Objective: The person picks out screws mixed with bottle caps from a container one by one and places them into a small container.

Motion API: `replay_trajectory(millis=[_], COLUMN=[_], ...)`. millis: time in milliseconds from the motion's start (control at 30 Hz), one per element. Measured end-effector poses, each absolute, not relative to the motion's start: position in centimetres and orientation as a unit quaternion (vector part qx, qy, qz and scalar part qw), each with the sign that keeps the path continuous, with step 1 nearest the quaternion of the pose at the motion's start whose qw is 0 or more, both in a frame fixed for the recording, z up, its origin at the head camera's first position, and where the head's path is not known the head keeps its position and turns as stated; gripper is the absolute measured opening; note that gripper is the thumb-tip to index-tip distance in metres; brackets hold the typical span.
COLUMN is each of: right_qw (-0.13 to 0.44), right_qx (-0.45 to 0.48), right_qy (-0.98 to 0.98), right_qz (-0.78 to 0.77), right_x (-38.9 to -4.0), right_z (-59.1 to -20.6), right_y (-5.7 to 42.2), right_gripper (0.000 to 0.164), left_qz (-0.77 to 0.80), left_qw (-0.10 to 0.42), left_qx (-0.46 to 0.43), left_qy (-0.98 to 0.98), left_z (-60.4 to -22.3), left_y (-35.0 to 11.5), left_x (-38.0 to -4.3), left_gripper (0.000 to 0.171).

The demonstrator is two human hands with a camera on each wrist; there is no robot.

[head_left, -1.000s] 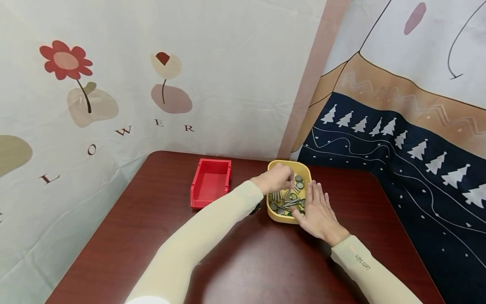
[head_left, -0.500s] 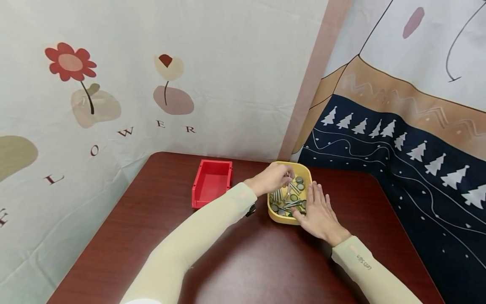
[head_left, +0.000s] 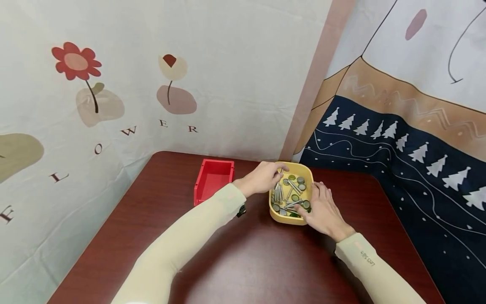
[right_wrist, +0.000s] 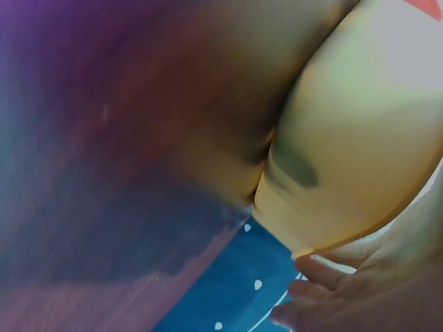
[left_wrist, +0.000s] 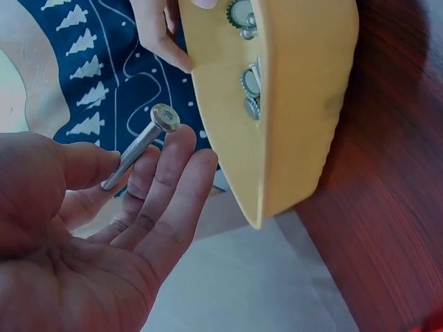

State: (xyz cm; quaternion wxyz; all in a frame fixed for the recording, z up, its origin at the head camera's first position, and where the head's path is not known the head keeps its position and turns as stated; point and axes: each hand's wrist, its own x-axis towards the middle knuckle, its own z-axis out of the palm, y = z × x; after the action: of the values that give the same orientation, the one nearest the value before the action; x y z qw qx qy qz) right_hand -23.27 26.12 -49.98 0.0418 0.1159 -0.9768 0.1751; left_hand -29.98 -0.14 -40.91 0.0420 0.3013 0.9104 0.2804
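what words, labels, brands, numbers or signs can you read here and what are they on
"F L O W E R" on the white fabric backdrop
Dark lettering on the pale yellow right sleeve: too small to read
Yellow plastic box, red plastic bin: no text visible

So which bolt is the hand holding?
The silver bolt pinched between thumb and finger of the left hand; the other bolts in view lie in the yellow tray.

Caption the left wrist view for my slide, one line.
The left grip pinches a metal bolt near a yellow bin holding bottle caps, the right grip at its rim.
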Motion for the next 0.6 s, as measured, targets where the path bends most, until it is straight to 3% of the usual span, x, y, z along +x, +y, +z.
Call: replay_trajectory(millis=[300,600], right_qw=[-0.019,-0.015], right_qx=[0.114,0.116], right_qy=[-0.973,-0.973], right_qz=[0.199,0.201], right_x=[-23.7,-23.9], right_z=[-50.9,-51.1], right_y=[26.9,26.9], right_gripper=[0.114,0.113], left_qz=[0.291,0.335], left_qw=[0.019,0.022], left_qx=[0.284,0.235], left_qy=[0.914,0.912], left_z=[-40.9,-41.3], left_y=[-3.5,-7.3], left_x=[-30.1,-30.5], left_gripper=[0.035,0.033])
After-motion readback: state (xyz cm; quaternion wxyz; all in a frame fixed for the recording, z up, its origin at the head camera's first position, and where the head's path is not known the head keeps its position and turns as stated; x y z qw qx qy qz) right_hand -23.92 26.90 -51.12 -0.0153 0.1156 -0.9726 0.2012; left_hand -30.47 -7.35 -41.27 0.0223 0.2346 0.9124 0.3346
